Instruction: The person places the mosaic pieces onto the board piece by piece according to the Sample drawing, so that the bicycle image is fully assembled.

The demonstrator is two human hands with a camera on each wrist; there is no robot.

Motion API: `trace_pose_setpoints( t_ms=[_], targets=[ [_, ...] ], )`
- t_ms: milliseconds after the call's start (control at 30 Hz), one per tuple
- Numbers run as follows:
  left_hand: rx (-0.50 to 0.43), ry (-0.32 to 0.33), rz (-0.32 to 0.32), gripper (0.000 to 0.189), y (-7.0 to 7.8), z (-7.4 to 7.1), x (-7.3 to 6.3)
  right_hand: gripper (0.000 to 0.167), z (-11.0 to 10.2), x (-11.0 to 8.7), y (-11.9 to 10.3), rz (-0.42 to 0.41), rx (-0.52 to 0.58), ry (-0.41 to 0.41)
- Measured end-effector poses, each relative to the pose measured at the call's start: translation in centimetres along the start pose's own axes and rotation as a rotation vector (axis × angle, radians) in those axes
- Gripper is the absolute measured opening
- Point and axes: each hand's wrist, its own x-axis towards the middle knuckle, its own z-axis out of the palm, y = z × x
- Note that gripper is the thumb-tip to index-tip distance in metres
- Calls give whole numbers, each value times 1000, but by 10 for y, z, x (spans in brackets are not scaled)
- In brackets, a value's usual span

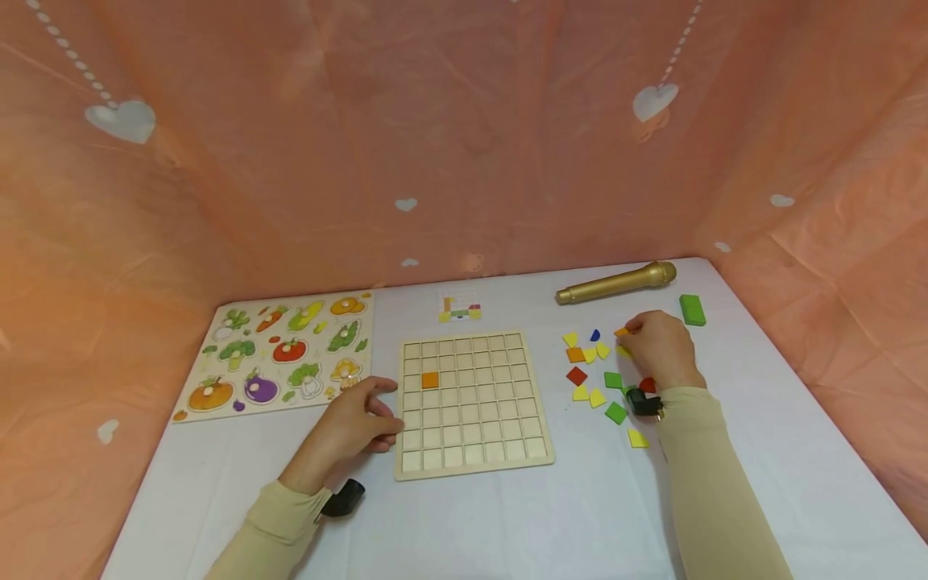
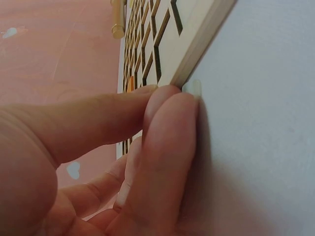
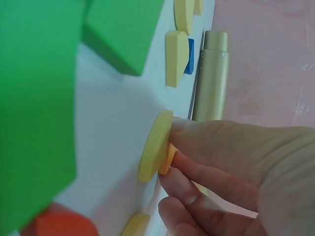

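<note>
My left hand (image 1: 360, 419) is at the left edge of a pale wooden grid board (image 1: 464, 474), its thumb and a finger pinching that edge in the left wrist view. One orange square tile (image 1: 431, 379) lies in a cell near the board's upper left. On the right, my right hand (image 1: 661, 346) pinches another orange tile (image 3: 168, 160) between thumb and fingers; its full outline is hidden. A yellow curved-edge tile (image 3: 156, 147) is right against the thumb tip. Below the hand are green tiles (image 1: 613, 379) and a partly covered red tile (image 1: 648, 385).
Several loose yellow, red, orange and blue tiles (image 1: 576, 376) lie right of the board. Behind them is a gold microphone (image 1: 616, 283), with a green block (image 1: 692, 310) farther right. A small pattern card (image 1: 460, 306) and a vegetable puzzle board (image 1: 246, 326) are also on the table.
</note>
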Motion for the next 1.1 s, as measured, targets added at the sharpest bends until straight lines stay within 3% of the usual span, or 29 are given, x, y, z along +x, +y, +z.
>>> trace_pose_setpoints(
  t_ms=[333,533,1100],
  targets=[
    [2,8,-11,64,0,1,1,34,1,-2,-3,-37,-2,8],
    [-9,11,-11,63,0,1,1,36,2,-7,-12,-67,29,-33],
    [-39,16,-24,63,1,0,-1,33,24,-25,-60,-319,29,-102]
  ],
)
